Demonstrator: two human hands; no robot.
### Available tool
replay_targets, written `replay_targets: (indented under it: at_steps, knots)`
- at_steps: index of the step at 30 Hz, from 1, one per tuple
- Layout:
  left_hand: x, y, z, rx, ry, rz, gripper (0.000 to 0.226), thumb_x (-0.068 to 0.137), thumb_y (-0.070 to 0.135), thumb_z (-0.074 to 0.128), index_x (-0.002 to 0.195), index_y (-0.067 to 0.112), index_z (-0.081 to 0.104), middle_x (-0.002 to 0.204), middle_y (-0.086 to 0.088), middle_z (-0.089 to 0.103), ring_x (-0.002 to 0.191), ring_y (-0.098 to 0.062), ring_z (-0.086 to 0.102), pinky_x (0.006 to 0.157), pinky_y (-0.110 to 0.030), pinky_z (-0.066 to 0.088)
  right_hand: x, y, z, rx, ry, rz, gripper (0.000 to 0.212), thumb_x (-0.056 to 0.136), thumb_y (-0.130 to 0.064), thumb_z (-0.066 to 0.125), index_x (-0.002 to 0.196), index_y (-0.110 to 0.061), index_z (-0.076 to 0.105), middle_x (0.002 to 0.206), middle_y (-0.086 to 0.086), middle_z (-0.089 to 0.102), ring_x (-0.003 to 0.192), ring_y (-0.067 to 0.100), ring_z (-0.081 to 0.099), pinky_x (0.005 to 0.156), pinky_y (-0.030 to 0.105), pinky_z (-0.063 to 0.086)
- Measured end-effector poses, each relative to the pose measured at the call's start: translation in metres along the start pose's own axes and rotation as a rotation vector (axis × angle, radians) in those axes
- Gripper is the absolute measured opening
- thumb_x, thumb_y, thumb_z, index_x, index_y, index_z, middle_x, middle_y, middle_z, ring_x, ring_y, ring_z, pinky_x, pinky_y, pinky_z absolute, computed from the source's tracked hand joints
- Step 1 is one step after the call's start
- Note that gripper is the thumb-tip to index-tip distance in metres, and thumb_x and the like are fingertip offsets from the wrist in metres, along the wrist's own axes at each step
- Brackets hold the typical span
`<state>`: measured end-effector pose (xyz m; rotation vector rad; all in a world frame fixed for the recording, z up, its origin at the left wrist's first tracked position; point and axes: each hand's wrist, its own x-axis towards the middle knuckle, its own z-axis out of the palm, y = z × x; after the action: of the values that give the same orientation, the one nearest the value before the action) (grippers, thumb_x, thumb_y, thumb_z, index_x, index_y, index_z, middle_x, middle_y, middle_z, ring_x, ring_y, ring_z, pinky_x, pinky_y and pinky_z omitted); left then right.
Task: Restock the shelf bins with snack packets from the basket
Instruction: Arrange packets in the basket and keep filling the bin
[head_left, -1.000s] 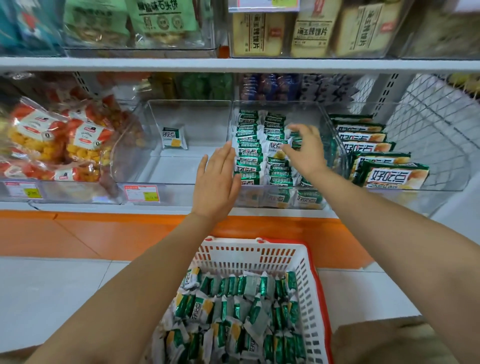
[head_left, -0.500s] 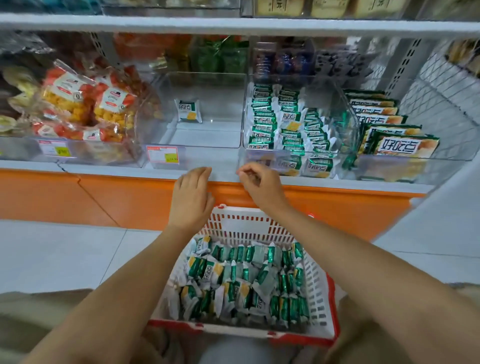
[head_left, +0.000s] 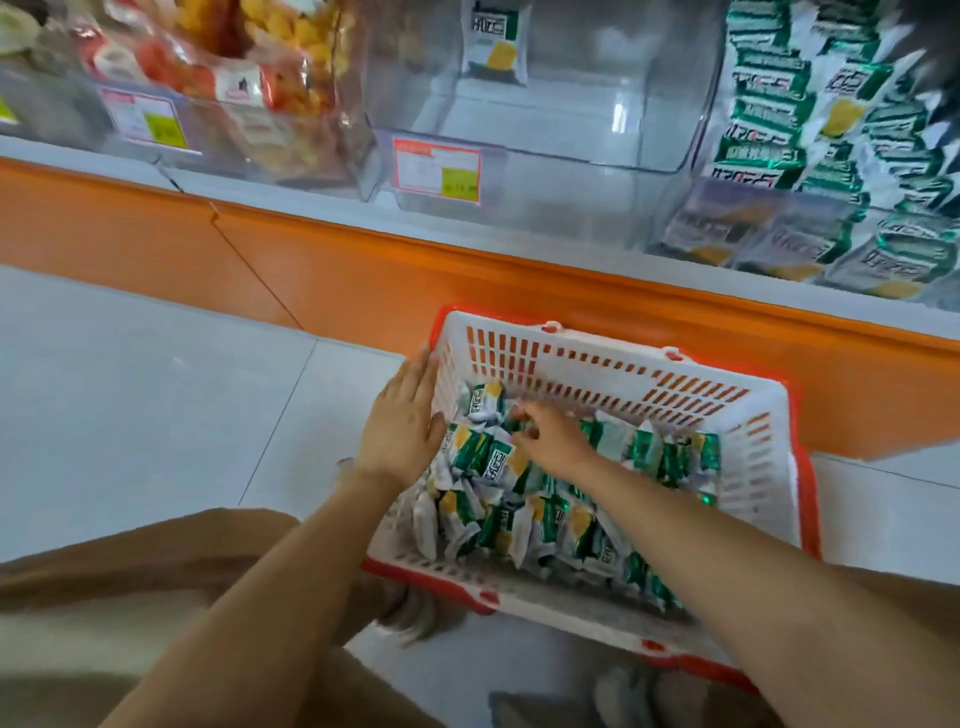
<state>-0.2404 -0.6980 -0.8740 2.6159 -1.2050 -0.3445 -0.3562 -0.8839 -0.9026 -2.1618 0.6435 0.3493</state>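
Your left hand (head_left: 402, 421) lies flat with straight fingers against the outside of the basket's (head_left: 623, 374) left wall, fingertips up at the rim, holding nothing. Your right hand (head_left: 550, 434) is down inside the basket, fingers curled into the snack packets (head_left: 488, 462). You cannot tell from here whether they have actually closed on one. The small green, white and yellow packets are heaped loosely across the basket bottom, tilted and overlapping, their long axes pointing every which way. The white basket with the red rim stands on the pale tiled floor (head_left: 156, 389), one long wall towards the orange shelf base (head_left: 363, 270) and a little askew to it. Above it on the shelf, the clear middle bin (head_left: 545, 135) holds a single packet (head_left: 496, 41) standing upright at the back, printed face towards you. The right bin (head_left: 696, 130) is packed with the same packets in neat rows running front to back, each one's long axis lying across the bin. The left bin (head_left: 358, 171) holds bags of orange and yellow snacks (head_left: 270, 62). Price labels (head_left: 436, 171) are fixed to the bin fronts.
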Motion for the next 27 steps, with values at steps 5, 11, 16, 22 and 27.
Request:
replay_targets:
  at_steps: [5,11,16,22,27]
  knots:
    - [0.002,-0.004,0.007,-0.053,0.052,0.014,0.068,0.094,0.031,0.034,0.154,0.002,0.019,0.162,-0.013,0.016,0.147,-0.034,0.025,0.118,-0.043,0.028,0.012,0.015,0.024,-0.06,-0.255,0.128,0.065,0.096,-0.022,0.06,0.152,-0.022,0.027,0.143,0.008,0.05,0.1,0.021,0.061,0.082,0.035,0.051]
    - [0.0,-0.001,0.008,-0.029,0.05,0.002,0.068,0.094,0.03,0.031,0.154,0.001,0.02,0.162,-0.014,0.018,0.146,-0.034,0.025,0.118,-0.044,0.029,0.013,0.025,0.041,-0.257,-0.103,0.076,0.073,0.082,-0.029,0.078,0.145,-0.023,0.041,0.14,0.006,0.054,0.124,0.028,0.053,0.103,0.043,0.045]
    - [-0.001,0.001,0.008,0.019,0.066,-0.014,0.068,0.094,0.031,0.03,0.155,0.004,0.018,0.163,-0.012,0.016,0.147,-0.032,0.024,0.117,-0.043,0.027,0.006,0.024,0.035,-0.259,-0.05,0.016,0.061,0.082,-0.027,0.077,0.136,-0.02,0.048,0.13,0.006,0.058,0.118,0.029,0.054,0.101,0.047,0.044]
    - [0.0,0.005,0.003,0.13,0.013,-0.05,0.072,0.098,0.024,0.045,0.156,0.007,0.007,0.165,-0.008,0.004,0.15,-0.028,0.014,0.12,-0.043,0.02,-0.012,0.019,-0.003,-0.048,0.055,-0.036,0.049,0.08,-0.025,0.079,0.118,-0.023,0.048,0.115,0.002,0.058,0.103,0.024,0.057,0.085,0.037,0.049]
    - [0.013,0.033,-0.022,0.184,0.035,-0.098,0.067,0.098,0.026,0.046,0.155,0.006,0.016,0.162,-0.012,0.019,0.15,-0.028,0.014,0.121,-0.042,0.015,-0.04,0.008,-0.052,0.098,0.167,-0.153,0.046,0.083,-0.019,0.075,0.112,-0.027,0.041,0.117,0.003,0.06,0.101,0.021,0.062,0.079,0.037,0.055]
